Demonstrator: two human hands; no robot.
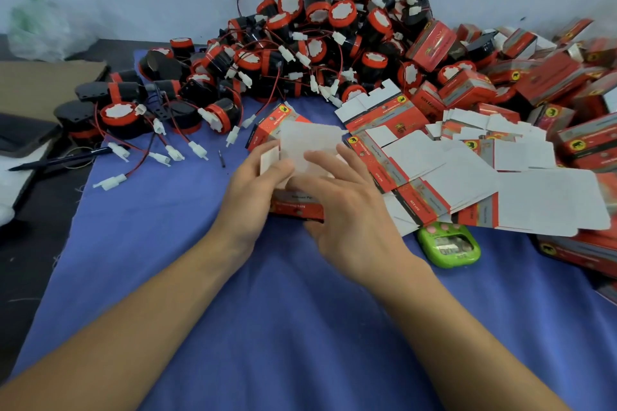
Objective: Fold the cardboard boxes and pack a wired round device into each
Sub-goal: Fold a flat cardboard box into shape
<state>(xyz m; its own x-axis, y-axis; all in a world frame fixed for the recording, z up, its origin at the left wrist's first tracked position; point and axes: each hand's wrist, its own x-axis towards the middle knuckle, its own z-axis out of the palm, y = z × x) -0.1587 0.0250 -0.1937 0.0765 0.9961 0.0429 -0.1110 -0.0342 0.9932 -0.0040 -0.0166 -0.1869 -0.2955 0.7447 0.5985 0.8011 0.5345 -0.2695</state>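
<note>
Lying at the middle of the blue cloth [267, 327], the half-formed cardboard box [293, 207] runs its long axis roughly away from the person, its near end a red printed panel and its far end angled slightly left toward the heap of round devices [317, 30]. It is thin card, glossy red and grey outside and plain white inside, with a pale flap standing open on top; that flap is blurred, so its exact fold cannot be told. The left hand [253, 187] grips the box's left side, fingers curled, a small white side flap held at its fingertips. The right hand [350, 210] lies over the top and right side, its fingers spread and fairly straight, the thumb at the near edge. The two hands sit close together, both touching the box. The devices are black drums with red rims and white scalloped faces, trailing red and black wires with white plugs. Flat blanks [467, 170] fan out just right of the box, near a rounded green gadget [449, 247].
</note>
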